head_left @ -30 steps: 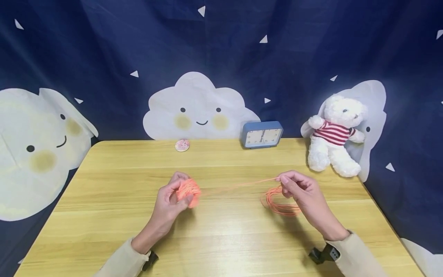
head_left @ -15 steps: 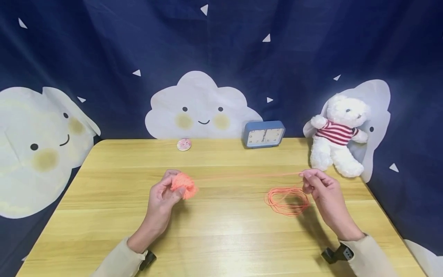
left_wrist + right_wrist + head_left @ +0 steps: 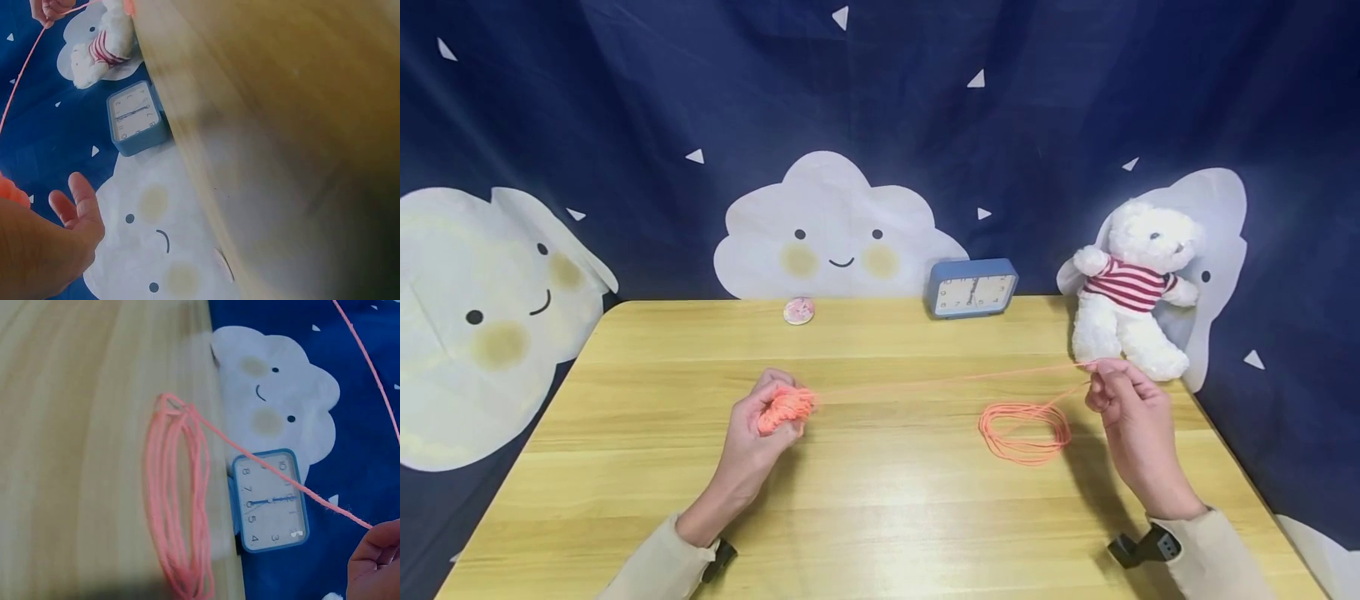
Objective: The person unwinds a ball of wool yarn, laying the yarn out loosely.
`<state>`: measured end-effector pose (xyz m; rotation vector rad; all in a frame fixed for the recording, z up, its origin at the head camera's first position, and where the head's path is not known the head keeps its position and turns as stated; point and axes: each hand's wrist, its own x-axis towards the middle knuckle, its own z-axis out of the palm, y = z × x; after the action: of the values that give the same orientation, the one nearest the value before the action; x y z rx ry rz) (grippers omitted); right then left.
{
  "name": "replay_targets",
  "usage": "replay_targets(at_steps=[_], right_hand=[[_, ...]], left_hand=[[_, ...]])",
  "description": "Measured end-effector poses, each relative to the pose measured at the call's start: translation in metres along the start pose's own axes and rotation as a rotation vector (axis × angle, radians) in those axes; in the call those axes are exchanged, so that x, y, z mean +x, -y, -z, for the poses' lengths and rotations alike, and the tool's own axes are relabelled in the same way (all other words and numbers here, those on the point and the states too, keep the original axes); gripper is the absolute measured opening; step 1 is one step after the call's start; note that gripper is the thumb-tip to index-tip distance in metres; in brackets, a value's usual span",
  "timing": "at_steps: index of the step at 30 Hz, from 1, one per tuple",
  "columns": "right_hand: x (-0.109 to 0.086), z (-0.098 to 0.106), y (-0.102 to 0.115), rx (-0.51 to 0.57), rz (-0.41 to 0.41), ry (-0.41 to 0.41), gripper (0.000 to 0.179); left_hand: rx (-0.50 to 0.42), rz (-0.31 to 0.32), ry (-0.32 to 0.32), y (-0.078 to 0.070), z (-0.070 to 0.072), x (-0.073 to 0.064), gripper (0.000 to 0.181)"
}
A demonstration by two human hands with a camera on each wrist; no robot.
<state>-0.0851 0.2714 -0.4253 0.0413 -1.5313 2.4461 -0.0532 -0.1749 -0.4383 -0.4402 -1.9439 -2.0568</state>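
A bundle of coral-orange yarn (image 3: 786,408) sits in my left hand (image 3: 760,429), which grips it above the table's left half. From it a strand stretches across to my right hand (image 3: 1131,412), where thumb and forefinger pinch it. The same strand runs down from the right fingers to a loose oval coil of yarn (image 3: 1025,433) lying on the table. In the right wrist view the coil (image 3: 178,500) shows several loops. Only an edge of the bundle (image 3: 12,190) appears in the left wrist view, beside my left hand (image 3: 56,244).
A blue alarm clock (image 3: 973,288) stands at the table's back edge. To its right, a white teddy bear (image 3: 1131,292) in a striped shirt sits at the back corner. A small round pink disc (image 3: 799,311) lies at the back left. A dark blue curtain (image 3: 880,100) hangs behind.
My right hand has moved right, drawing the strand longer from the bundle, and the coil now shows whole. The bundle has turned in my left hand, which has shifted slightly left.
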Motion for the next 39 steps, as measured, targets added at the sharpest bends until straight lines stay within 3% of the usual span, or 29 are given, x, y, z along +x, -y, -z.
replay_targets(at_steps=[4, 15, 21, 26, 32, 36, 39], right_hand=[[0.004, 0.002, 0.004, 0.03, 0.005, -0.039, 0.025], [0.009, 0.02, 0.001, 0.048, -0.058, -0.148, 0.019], [0.006, 0.03, -0.003, 0.036, -0.077, -0.171, 0.02], [0.005, 0.038, -0.003, 0.012, -0.089, -0.184, 0.02], [0.002, 0.042, -0.005, -0.128, -0.136, -0.152, 0.021], [0.002, 0.046, -0.007, -0.283, -0.221, -0.055, 0.023], [0.004, 0.049, -0.007, -0.466, -0.301, 0.041, 0.024]], left_hand=[[0.012, -0.002, 0.014, 0.0, 0.004, -0.001, 0.034], [-0.247, 0.0, 0.08, 0.001, 0.013, -0.002, 0.021], [-0.285, 0.047, 0.065, -0.001, 0.017, -0.001, 0.029], [-0.331, 0.055, 0.083, -0.002, 0.02, 0.0, 0.025], [-0.386, 0.111, 0.109, -0.005, 0.016, 0.001, 0.022], [-0.316, 0.152, 0.126, -0.007, 0.013, 0.003, 0.03], [-0.265, 0.18, 0.122, -0.009, 0.012, 0.003, 0.038]])
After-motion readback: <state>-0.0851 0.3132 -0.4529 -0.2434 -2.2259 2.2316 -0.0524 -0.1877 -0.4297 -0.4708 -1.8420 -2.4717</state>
